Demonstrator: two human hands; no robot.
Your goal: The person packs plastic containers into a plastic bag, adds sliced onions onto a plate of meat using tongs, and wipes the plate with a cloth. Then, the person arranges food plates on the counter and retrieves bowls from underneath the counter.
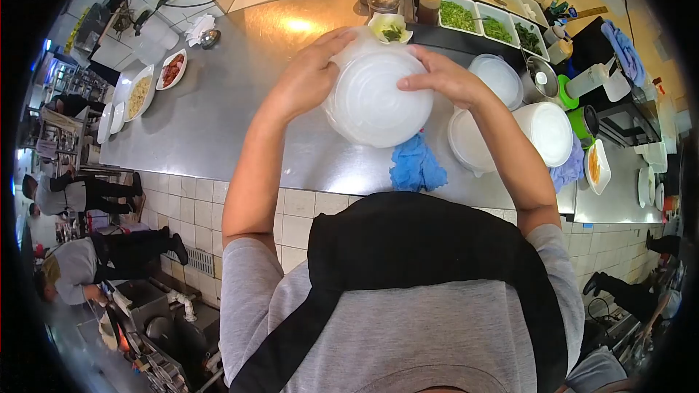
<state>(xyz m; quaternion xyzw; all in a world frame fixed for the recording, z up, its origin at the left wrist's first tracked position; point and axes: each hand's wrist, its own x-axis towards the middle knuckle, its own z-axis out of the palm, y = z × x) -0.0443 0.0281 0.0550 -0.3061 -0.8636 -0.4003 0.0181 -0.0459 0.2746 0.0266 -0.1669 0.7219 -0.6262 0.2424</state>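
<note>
Between my two hands is a round, translucent white lidded container (382,94), held above the steel counter. My left hand (313,69) grips its upper left side, the fingertips partly hidden behind it. On the upper right, my right hand (444,78) has its thumb on the lid and its other fingers along the edge. Just beyond the container sits a small bowl with green leaves (393,32). A crumpled blue cloth (416,164) lies below it on the counter. More round white lidded containers (551,134) stand beside my right forearm.
Trays of chopped greens (457,16) line the back right, near a sauce bottle (429,6). Plates of food (140,92) stand at the left. Bottles, a metal pot (540,78) and an orange-filled dish (597,167) are at the right. Other people stand at far left.
</note>
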